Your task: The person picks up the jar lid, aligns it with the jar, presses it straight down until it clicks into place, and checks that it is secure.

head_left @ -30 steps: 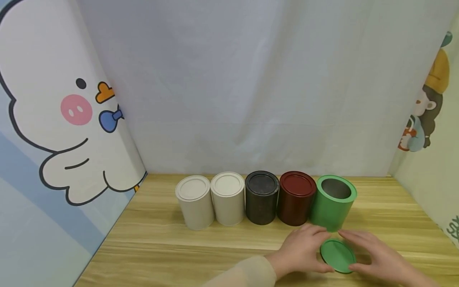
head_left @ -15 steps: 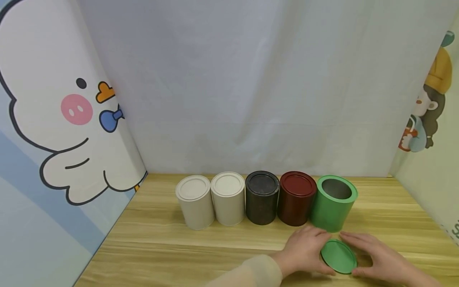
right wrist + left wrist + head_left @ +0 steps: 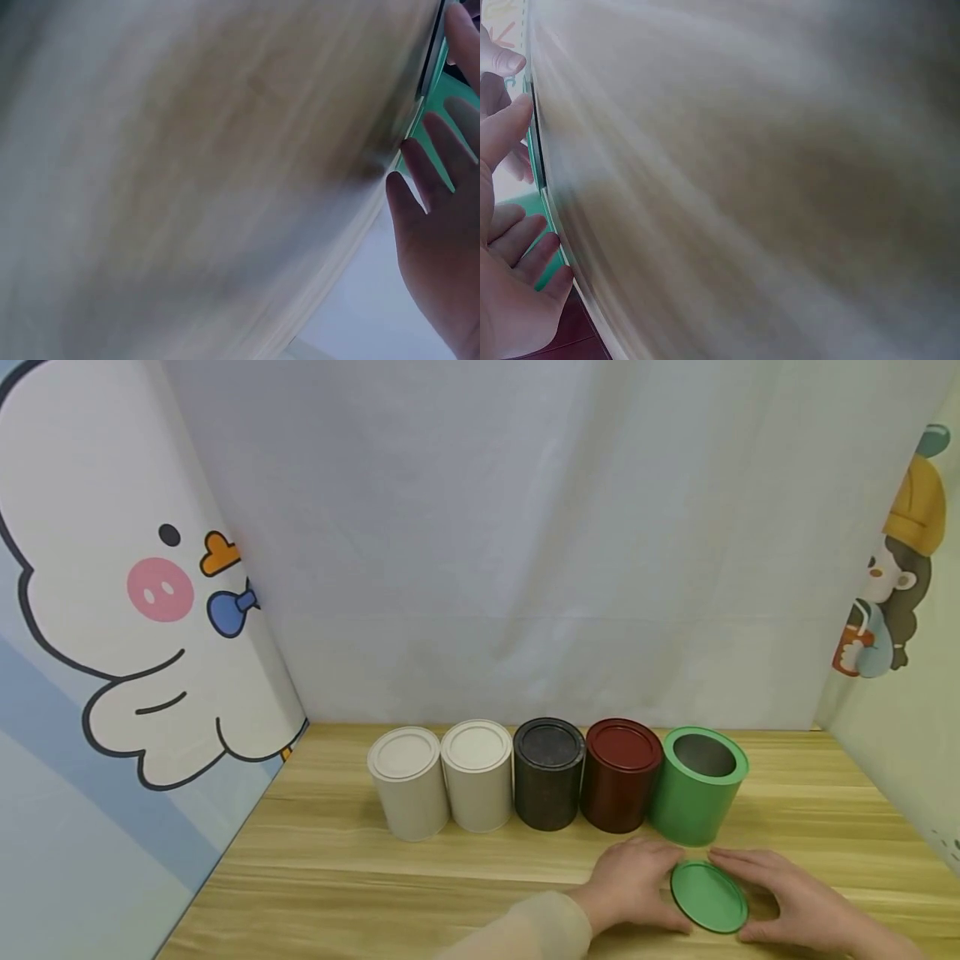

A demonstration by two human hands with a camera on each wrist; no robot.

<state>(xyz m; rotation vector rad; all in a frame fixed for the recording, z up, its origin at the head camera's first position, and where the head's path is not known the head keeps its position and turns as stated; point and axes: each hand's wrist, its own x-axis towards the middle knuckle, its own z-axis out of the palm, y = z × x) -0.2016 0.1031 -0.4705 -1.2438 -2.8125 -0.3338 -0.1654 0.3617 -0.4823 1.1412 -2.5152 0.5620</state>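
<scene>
A flat green lid point(image 3: 708, 897) lies low over the wooden table point(image 3: 375, 877), just in front of an open green tin point(image 3: 697, 789). My left hand point(image 3: 637, 881) curls round the lid's left rim, and my right hand point(image 3: 787, 893) holds its right rim. The left wrist view is blurred: the left hand point(image 3: 510, 300) is at the frame's left edge, with a strip of green lid point(image 3: 526, 214) beside it. In the right wrist view, the right hand point(image 3: 442, 255) reaches toward the green lid point(image 3: 452, 90).
Left of the green tin stands a row of lidded tins: dark red point(image 3: 618, 777), black point(image 3: 547, 774) and two white point(image 3: 476, 777) point(image 3: 407, 783). White cloth hangs behind. Cartoon panels wall off the left point(image 3: 112, 610) and right point(image 3: 900, 568) sides.
Both hands and the lid have shifted very slightly toward the green tin. The tins have not moved.
</scene>
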